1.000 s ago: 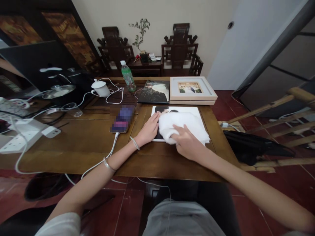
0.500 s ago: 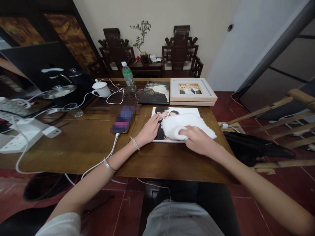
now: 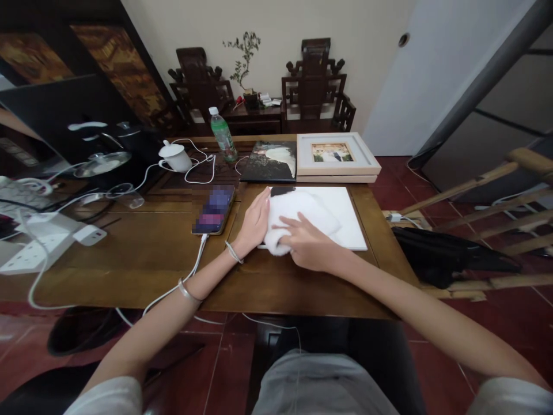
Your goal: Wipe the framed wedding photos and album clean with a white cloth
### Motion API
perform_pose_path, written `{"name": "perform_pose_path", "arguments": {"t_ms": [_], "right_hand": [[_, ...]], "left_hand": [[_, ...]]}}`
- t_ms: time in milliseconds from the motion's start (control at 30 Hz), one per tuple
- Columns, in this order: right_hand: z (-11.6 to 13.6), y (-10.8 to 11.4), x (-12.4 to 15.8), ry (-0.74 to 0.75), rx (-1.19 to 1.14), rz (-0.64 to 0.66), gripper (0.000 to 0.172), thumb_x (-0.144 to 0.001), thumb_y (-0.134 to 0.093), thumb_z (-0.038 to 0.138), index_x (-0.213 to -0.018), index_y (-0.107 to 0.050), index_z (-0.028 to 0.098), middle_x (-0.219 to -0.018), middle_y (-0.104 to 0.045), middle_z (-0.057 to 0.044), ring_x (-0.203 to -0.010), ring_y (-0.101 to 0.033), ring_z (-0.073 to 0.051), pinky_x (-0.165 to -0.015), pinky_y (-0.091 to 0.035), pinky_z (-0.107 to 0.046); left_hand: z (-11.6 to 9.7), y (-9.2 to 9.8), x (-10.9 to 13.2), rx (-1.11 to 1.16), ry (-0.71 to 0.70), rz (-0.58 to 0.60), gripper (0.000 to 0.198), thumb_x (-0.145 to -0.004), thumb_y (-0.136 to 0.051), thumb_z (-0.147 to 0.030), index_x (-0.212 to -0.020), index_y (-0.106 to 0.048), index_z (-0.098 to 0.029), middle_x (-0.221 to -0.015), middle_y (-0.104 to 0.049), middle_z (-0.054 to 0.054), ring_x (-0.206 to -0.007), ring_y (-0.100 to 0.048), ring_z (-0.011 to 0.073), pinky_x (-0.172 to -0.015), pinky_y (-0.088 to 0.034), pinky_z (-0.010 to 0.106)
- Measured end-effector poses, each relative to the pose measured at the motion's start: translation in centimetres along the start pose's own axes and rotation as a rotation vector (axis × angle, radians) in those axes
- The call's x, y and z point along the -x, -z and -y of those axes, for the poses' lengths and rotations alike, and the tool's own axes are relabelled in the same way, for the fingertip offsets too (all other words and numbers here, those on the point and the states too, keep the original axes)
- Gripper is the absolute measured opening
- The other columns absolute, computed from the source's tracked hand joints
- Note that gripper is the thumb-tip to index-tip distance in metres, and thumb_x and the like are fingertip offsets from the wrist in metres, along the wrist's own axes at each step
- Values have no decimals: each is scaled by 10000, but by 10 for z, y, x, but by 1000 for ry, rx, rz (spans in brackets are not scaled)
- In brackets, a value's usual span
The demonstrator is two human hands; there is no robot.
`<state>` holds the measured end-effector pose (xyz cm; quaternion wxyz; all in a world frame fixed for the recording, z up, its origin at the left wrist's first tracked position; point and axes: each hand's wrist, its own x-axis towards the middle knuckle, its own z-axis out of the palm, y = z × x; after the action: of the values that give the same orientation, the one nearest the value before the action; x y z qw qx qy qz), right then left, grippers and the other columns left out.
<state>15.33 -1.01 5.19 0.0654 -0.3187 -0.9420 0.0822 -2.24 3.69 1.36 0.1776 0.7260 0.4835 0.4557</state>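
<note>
A photo panel [image 3: 354, 222] lies flat on the wooden table, its right part plain white and a bit of dark hair showing at its top left. Over its left and middle part is a fluffy white towel [image 3: 302, 207], which hides most of the picture. My right hand [image 3: 311, 245] grips the towel's near edge, with some fingers resting across the cloth. Along the panel's left edge rests my left hand [image 3: 254, 222], fingers stretched out and together, holding nothing. A phone [image 3: 213, 210] on a charging cable lies left of that hand.
Behind the panel are a dark photo panel [image 3: 272, 161] and a light wooden picture frame [image 3: 365, 155]. A green-labelled bottle [image 3: 223, 135], a lidded white cup [image 3: 175, 157], a clear plastic cup [image 3: 127, 196] and a power strip [image 3: 32, 245] with cables occupy the left side.
My right hand has swept the towel leftward across the panel, baring its white right side and covering the pictured faces. My left hand has shifted slightly left to the panel's edge.
</note>
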Motion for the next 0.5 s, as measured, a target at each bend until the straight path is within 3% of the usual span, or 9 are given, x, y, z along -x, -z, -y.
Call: {"name": "perform_pose_path", "arguments": {"t_ms": [133,300,400,500], "right_hand": [[13,10,37,64,-100,40,391,-694,-432,11,-955,-672,178,-1271,-589,-111,-1337,-349,-232,-1115,-190,-518],[9,27,73,-97,-88,37,400,-651,-411,8,-919,-659,170,-1229,-603,-140,-1226,-485,-251,-1055,-308,-458],[-8,34,81,-201,-36,24,407,-644,-380,2,-894,-649,177,-1054,-669,-111,-1023,-596,-247,-914,-412,-385],[-32,36,77,-318,38,3,389,-651,-377,22,-882,-651,173,-852,-676,-96,-807,-612,-236,-726,-430,-317]], "left_hand": [[1,-2,1,-37,-8,48,521,-979,-225,-438,-1318,-472,-129,-1402,-469,128,-1310,-422,195,-1128,-291,383],[4,-5,4,-165,-108,227,485,-955,-354,-385,-1354,-416,-118,-1447,-404,147,-1354,-355,228,-1132,-280,411],[5,-6,6,-215,-136,323,499,-949,-385,-343,-1395,-356,-123,-1486,-337,145,-1380,-306,225,-1139,-264,406],[5,-7,7,-243,-119,369,484,-954,-370,-316,-1407,-346,-145,-1500,-315,123,-1399,-260,220,-1138,-260,416]]}}
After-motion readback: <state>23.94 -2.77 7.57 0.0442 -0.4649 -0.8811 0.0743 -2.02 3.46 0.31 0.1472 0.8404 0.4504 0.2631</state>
